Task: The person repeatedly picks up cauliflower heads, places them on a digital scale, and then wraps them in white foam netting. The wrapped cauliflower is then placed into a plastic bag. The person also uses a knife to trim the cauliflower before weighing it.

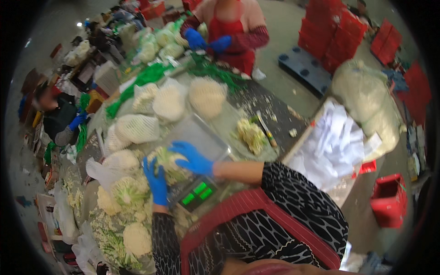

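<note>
Between my two blue-gloved hands sits a cauliflower head [168, 163] with pale green stalks, at the near left edge of a metal weighing scale [201, 137]. My left hand [156, 180] presses its left side. My right hand [194, 160] lies over its right side, fingers spread across the top. Below them glows the scale's green display [197, 193]. Left of my hands rest a bare cauliflower [129, 192] and several heads in white foam netting, one netted head [137, 129] beside the scale. Farther off stands another netted cauliflower [208, 96].
Right of the scale lie cauliflower trimmings [251, 135] and a knife [266, 129]. White sheets [331, 141] fill a box at the right, beside a bulging sack [367, 106]. Across the table a person in a red apron [228, 37] works. Red crates [330, 34] stand behind.
</note>
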### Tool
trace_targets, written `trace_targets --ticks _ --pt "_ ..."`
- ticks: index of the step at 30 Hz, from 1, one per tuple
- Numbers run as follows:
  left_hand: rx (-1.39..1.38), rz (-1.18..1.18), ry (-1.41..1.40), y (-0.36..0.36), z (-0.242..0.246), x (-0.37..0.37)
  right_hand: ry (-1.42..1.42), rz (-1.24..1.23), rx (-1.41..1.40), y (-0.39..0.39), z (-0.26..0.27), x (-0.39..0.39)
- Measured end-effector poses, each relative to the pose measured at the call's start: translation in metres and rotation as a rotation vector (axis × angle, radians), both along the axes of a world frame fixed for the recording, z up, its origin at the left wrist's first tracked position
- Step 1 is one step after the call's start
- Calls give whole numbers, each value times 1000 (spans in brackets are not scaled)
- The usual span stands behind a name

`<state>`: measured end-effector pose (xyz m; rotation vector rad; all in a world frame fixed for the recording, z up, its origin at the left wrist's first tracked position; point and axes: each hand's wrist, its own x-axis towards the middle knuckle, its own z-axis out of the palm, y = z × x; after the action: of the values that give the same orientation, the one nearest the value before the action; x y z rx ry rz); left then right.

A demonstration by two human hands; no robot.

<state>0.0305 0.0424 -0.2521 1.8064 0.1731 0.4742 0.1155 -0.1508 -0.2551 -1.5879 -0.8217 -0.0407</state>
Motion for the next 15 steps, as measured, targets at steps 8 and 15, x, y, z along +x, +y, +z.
trace_targets --ticks 8,15 --pt "-18 308 100 84 -5 -66 237 -169 30 -126 17 -40" --pt "-35 522 -124 65 33 -94 429 -717 238 -289 -13 -99"
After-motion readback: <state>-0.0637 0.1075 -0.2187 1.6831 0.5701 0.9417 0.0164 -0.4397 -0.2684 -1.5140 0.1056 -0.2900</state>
